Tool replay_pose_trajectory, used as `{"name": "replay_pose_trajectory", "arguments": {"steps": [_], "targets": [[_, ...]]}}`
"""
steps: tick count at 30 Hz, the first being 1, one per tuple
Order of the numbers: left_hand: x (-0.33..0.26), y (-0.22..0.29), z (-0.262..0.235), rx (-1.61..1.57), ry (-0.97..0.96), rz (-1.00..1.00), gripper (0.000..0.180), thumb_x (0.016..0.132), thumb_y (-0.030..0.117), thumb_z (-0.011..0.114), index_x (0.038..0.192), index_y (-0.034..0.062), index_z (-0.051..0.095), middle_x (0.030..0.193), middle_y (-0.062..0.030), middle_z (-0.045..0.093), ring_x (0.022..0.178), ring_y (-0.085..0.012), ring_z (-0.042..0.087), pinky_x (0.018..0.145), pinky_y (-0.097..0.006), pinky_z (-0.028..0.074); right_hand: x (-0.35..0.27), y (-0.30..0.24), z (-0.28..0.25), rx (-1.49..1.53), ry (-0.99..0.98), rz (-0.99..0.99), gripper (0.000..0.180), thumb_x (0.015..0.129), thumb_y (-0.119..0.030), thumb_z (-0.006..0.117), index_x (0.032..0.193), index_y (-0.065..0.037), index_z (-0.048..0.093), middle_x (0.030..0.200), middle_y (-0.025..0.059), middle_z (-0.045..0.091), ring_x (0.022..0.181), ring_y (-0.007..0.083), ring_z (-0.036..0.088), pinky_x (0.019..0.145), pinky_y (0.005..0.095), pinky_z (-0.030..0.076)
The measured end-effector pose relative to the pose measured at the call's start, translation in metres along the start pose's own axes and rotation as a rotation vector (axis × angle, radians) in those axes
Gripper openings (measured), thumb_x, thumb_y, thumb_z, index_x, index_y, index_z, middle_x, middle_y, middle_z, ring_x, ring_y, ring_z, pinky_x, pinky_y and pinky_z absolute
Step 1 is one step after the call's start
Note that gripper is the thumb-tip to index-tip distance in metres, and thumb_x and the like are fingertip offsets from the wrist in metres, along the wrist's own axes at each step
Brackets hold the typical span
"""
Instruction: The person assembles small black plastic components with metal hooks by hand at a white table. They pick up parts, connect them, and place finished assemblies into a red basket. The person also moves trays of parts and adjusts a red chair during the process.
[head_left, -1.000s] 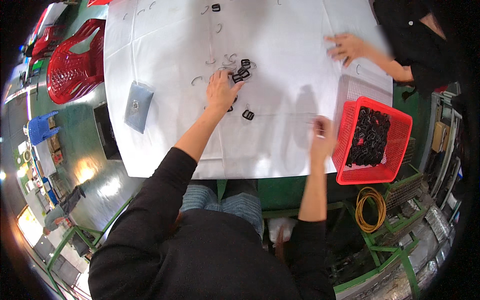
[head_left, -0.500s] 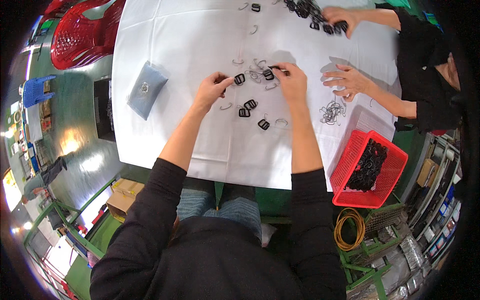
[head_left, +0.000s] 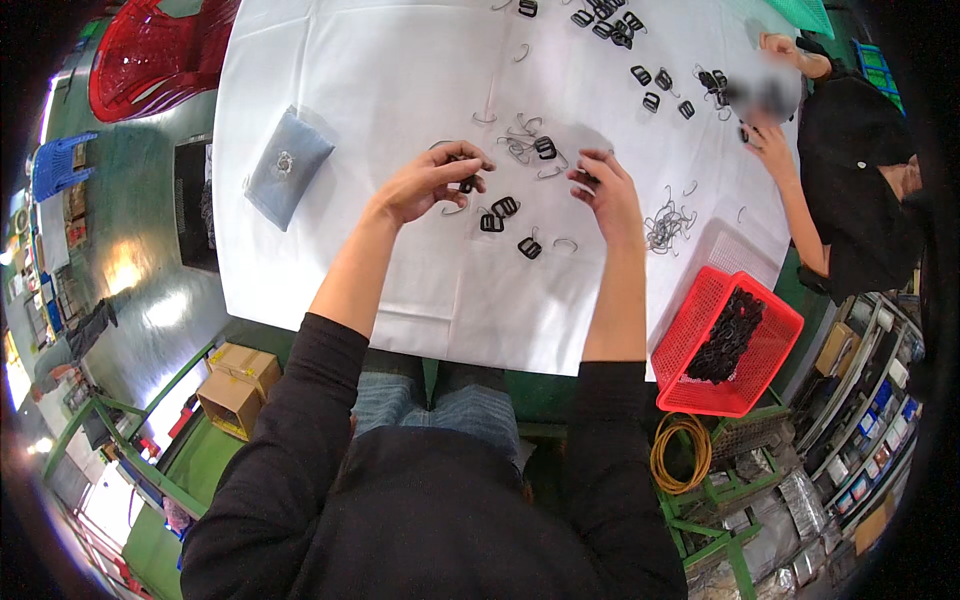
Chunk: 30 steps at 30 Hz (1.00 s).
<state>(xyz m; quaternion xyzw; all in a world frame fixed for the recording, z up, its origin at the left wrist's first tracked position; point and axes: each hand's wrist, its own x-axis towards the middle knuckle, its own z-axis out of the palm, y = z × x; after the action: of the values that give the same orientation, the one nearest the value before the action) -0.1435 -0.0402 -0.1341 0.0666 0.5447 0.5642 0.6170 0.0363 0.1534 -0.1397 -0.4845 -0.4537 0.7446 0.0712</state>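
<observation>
Closest in, a coiled yellow hose point(head_left: 681, 455) hangs below the table edge. Just above it, at the near right corner, a red perforated plastic basket point(head_left: 716, 398) holds a dark mass of small black pieces point(head_left: 730, 340). On the white cloth-covered table point(head_left: 430, 322), a black slotted plastic buckle point(head_left: 529, 247) with a thin wire hook attached lies beside a loose curved metal wire hook point(head_left: 565, 244). Slightly farther, two more black buckles point(head_left: 498, 215) lie together between the forearms. The left hand point(head_left: 415, 188) curls its thumb and fingers about a partly hidden black buckle point(head_left: 467, 186). The right hand point(head_left: 612, 190) has its fingers loosely bent; whether they pinch anything, I cannot tell. To its right lies a tangle of silver wire hooks point(head_left: 668, 228). Beyond and between the hands, a second heap of wire hooks point(head_left: 517, 143) has one black buckle point(head_left: 545, 148) against it. Leftward rests a blue-grey rectangular pouch point(head_left: 288, 168). Across the table, a co-worker's hand point(head_left: 772, 150) is near scattered black buckles point(head_left: 664, 80).
</observation>
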Motion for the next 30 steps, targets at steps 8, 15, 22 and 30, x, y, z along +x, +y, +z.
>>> {"name": "replay_pose_trajectory", "arguments": {"steps": [8, 15, 22, 30], "targets": [[0.012, -0.059, 0.054, 1.200, 0.352, 0.200, 0.023, 0.079, 0.027, 0.070, 0.086, 0.0060, 0.064, 0.072, 0.0034, 0.059, 0.066, -0.0062, 0.052, 0.056, -0.022, 0.039, 0.022, 0.015, 0.045, -0.994, 0.179, -0.179, 0.032, 0.075, -0.029, 0.073, 0.091, -0.005, 0.060, 0.070, -0.0028, 0.055, 0.070, 0.0106, 0.057, 0.057, 0.0218, 0.041], [-0.021, -0.029, -0.002, 0.315, -0.098, -0.169, 0.016, 0.076, 0.018, 0.072, 0.082, 0.0070, 0.062, 0.076, 0.0015, 0.059, 0.069, -0.0076, 0.052, 0.058, -0.021, 0.041, -0.074, 0.042, -0.020, 0.163, -0.111, 0.070, 0.008, 0.081, -0.011, 0.064, 0.079, -0.007, 0.057, 0.072, 0.0020, 0.057, 0.065, 0.0079, 0.054, 0.049, 0.0196, 0.036], [-0.034, -0.042, 0.005, 0.433, 0.102, -0.100, 0.018, 0.080, 0.021, 0.067, 0.088, 0.0075, 0.060, 0.069, -0.0002, 0.058, 0.070, -0.0127, 0.060, 0.056, -0.028, 0.044, -0.094, 0.103, 0.024, -0.758, 0.278, -0.148, 0.025, 0.076, -0.021, 0.072, 0.089, -0.006, 0.057, 0.061, 0.0014, 0.055, 0.058, 0.0166, 0.056, 0.054, 0.0306, 0.043], [-0.030, -0.087, 0.035, 0.923, 0.355, 0.061, 0.028, 0.071, 0.027, 0.074, 0.082, 0.0041, 0.063, 0.068, -0.0084, 0.060, 0.065, -0.0241, 0.058, 0.060, -0.038, 0.043, -0.100, 0.116, 0.033, -1.026, 0.452, -0.192, 0.038, 0.074, -0.025, 0.073, 0.104, -0.010, 0.054, 0.060, 0.0047, 0.058, 0.058, 0.0238, 0.059, 0.056, 0.0370, 0.045]]}}
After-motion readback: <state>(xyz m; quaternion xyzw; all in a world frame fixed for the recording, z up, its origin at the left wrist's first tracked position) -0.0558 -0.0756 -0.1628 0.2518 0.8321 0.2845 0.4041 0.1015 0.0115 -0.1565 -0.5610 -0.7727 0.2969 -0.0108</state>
